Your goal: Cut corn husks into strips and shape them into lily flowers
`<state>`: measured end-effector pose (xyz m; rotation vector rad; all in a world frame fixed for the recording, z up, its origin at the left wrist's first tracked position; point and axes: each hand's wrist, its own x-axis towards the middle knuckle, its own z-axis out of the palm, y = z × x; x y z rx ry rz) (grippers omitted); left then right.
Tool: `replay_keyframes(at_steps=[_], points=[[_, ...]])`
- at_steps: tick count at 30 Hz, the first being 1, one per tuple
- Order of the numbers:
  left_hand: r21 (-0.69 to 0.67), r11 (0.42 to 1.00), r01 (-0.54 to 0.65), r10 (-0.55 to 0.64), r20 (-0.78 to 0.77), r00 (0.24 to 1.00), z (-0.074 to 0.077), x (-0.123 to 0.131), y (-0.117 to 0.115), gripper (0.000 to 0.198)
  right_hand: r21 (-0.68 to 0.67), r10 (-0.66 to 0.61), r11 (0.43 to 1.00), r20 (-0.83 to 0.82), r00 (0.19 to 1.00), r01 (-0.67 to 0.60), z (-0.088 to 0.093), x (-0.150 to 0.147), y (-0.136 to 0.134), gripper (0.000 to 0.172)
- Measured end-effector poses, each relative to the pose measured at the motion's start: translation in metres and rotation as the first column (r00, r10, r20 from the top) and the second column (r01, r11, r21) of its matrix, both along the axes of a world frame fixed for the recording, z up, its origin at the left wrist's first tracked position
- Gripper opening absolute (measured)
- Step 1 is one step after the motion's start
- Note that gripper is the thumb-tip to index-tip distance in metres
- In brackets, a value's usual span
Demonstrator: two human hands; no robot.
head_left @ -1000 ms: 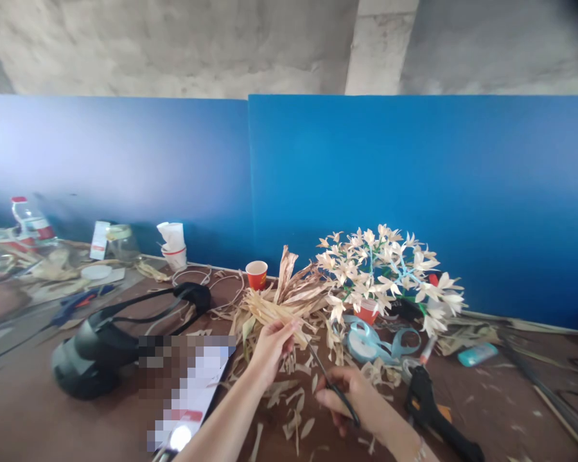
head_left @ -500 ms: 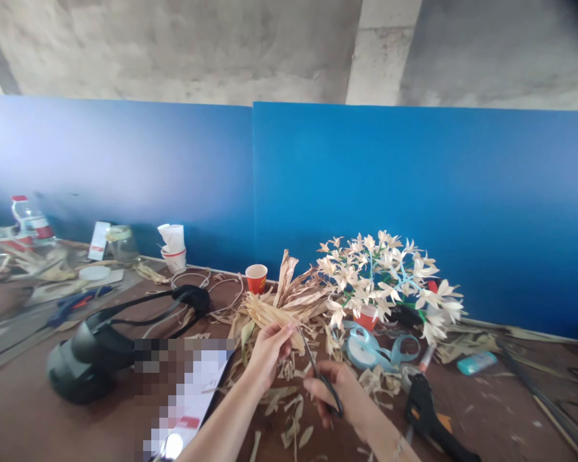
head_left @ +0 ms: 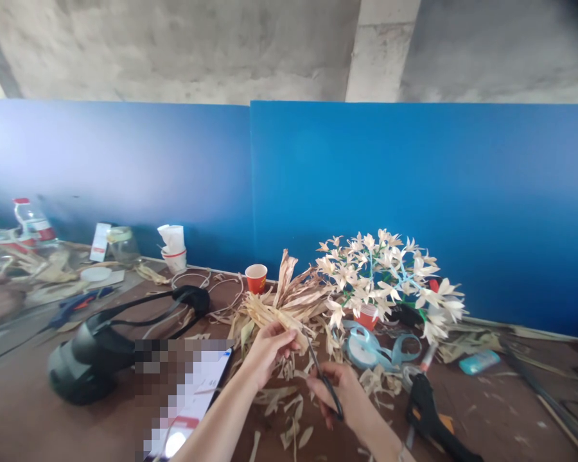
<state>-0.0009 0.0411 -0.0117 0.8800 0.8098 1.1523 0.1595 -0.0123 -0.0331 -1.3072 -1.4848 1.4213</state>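
My left hand is shut on a bundle of dried corn husk strips, whose pale tips stick out to the right. My right hand grips a pair of black-handled scissors, and their upper end reaches close to the husk tips. The blades are too thin to tell whether they are open. Cut husk scraps lie on the brown tabletop beneath both hands.
A bouquet of pale husk flowers stands behind the hands, beside a red paper cup and a blue ribbon roll. A black glue gun lies at right. A black headset and a blurred phone lie at left.
My right hand and the scissors have shifted a little to the left and stand more upright. My left hand keeps hold of the same husks.
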Motion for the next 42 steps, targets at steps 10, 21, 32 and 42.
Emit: replay_keyframes(at_steps=[10, 21, 32, 42], points=[[-0.045, 0.998, -0.039, 0.039, -0.005, 0.999, -0.0059, -0.0009, 0.0029, 0.021, 0.03, -0.055, 0.998, 0.026, 0.998, 0.054, -0.0069, -0.0018, 0.0006, 0.042], [-0.006, 0.998, -0.065, 0.065, -0.08, 0.995, -0.0073, 0.001, 0.0026, 0.027, 0.021, -0.056, 0.998, 0.04, 0.998, 0.055, -0.0076, -0.0012, -0.0007, 0.041], [0.002, 0.997, -0.08, 0.08, -0.093, 0.992, -0.0064, 0.0025, 0.0011, 0.028, 0.02, -0.061, 0.998, 0.047, 0.997, 0.06, -0.0052, -0.0011, -0.0003, 0.041], [0.05, 0.994, -0.102, 0.108, -0.126, 0.986, -0.0049, 0.0038, -0.0001, 0.029, 0.03, -0.04, 0.999, 0.034, 0.999, 0.039, -0.0088, 0.0007, 0.0007, 0.034]])
